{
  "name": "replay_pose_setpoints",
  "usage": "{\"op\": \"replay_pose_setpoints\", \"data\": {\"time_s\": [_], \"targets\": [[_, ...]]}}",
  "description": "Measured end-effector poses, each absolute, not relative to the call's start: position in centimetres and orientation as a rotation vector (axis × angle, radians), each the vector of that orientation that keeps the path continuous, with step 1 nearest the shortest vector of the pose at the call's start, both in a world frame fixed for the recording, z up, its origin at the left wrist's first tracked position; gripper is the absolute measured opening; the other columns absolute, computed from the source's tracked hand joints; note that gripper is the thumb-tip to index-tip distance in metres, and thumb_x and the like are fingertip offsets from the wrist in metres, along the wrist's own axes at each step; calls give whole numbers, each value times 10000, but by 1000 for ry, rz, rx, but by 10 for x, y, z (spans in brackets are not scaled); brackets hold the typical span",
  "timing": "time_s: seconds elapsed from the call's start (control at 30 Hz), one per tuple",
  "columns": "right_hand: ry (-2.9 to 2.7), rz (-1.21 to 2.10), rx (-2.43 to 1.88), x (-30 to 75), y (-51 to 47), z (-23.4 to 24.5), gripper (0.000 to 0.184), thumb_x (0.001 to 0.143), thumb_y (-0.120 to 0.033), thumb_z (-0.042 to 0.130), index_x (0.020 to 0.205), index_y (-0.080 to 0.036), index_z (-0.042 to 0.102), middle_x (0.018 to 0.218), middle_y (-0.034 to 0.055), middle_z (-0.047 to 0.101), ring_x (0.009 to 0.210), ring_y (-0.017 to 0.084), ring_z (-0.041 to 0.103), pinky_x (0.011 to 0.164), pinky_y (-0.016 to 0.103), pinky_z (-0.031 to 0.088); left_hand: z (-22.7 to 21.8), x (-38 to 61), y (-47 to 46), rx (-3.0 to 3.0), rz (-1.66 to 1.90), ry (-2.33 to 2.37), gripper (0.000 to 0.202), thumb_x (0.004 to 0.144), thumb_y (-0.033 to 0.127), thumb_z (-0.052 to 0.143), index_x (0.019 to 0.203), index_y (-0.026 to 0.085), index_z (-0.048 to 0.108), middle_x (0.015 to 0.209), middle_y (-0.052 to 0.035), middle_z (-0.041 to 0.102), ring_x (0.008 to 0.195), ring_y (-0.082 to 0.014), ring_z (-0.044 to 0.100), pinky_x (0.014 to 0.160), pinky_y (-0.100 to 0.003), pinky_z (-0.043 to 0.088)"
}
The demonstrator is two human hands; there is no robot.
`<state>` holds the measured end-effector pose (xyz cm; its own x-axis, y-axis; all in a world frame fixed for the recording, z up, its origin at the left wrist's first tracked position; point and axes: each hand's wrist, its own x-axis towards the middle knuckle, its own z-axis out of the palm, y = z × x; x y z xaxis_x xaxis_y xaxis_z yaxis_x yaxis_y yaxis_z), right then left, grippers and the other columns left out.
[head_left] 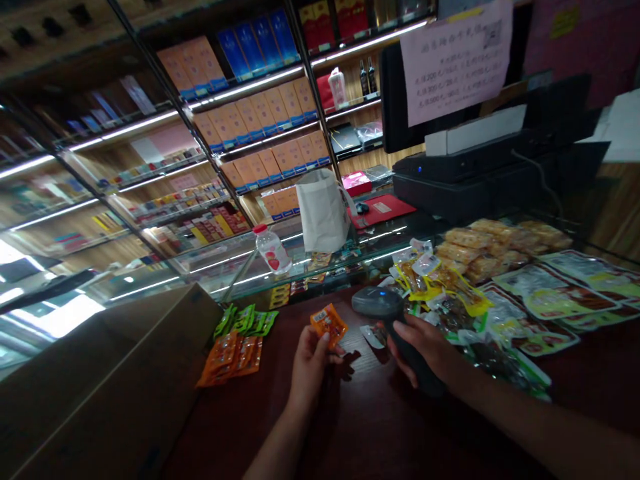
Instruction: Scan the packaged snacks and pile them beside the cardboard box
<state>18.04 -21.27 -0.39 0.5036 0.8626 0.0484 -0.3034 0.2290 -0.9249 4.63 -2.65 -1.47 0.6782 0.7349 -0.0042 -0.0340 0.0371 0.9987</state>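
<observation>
Our left hand [311,369] pinches an orange snack packet [329,325], face toward the scanner [375,301]. Our right hand [419,348] wraps closed around its handle, head held near the packet.

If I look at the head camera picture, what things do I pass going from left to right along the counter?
Brown cardboard box → orange plastic snack packets → left hand pinching a small orange packet → dark grey handheld barcode scanner gripped by the right hand → yellow-edged snack packets → large flat green-and-yellow packets
</observation>
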Motion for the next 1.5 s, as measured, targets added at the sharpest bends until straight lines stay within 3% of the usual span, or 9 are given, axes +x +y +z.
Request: {"op": "replay_pose_setpoints", "data": {"time_s": [0.1, 0.3, 0.6, 0.77, 1.17, 1.4, 1.5], "targets": [[-696, 887, -1096, 179, -214, -4, 459, 861, -626, 571, 878, -168, 547, 612, -46, 582, 348, 51, 474, 318, 144, 395, -18, 46, -24, 1404, 665, 649, 384, 719, 430, 761, 880, 169, 530, 675, 27, 651, 560, -112, 640, 541, -226, 545], [-710, 920, -1195, 172, -215, -7, 473, 850, -639, 580, 842, -169, 532, 618, -37, 583, 360, 46, 471, 338, 143, 385, -25, 46, -26, 1320, 673, 735, 417, 655, 394, 822, 872, 154, 559, 787, -12, 706, 644, -131, 693, 617, -235, 572], [-786, 980, -1167, 163, -219, -11, 472, 865, -624, 577, 769, -161, 563, 532, -50, 522, 355, 53, 436, 342, 152, 339, -35, 48, -12, 1345, 689, 769, 403, 622, 391, 834, 812, 161, 563, 744, -5, 708, 621, -148, 693, 614, -255, 566], [-779, 978, -1148, 167, -219, -14, 430, 896, -590, 560, 802, -170, 566, 580, -35, 552, 368, 63, 464, 360, 169, 361, -36, 48, -12, 1336, 688, 787, 423, 594, 422, 845, 778, 170, 560, 729, -13, 719, 625, -162, 697, 627, -261, 555], [-769, 966, -1168, 165, -221, -11, 454, 880, -609, 569, 794, -163, 570, 567, -32, 548, 369, 60, 469, 368, 165, 364, -33, 49, -14, 1345, 692, 808, 390, 594, 424, 834, 766, 156, 609, 726, -33, 733, 661, -185, 712, 643, -270, 552], [-776, 981, -1164, 169, -220, -17, 459, 893, -611, 547, 808, -162, 586, 638, -11, 570, 374, 60, 481, 354, 165, 363, -26, 46, -17, 1536, 665, 828, 273, 722, 400, 741, 792, 149, 656, 721, -58, 742, 671, -196, 705, 625, -263, 529], [-790, 974, -1177, 170, -221, -14, 459, 904, -605, 533, 788, -164, 583, 629, -13, 565, 379, 61, 480, 364, 167, 374, -28, 47, -17, 1445, 683, 809, 328, 662, 421, 790, 771, 158, 627, 728, -51, 738, 665, -193, 707, 640, -273, 540]]}}
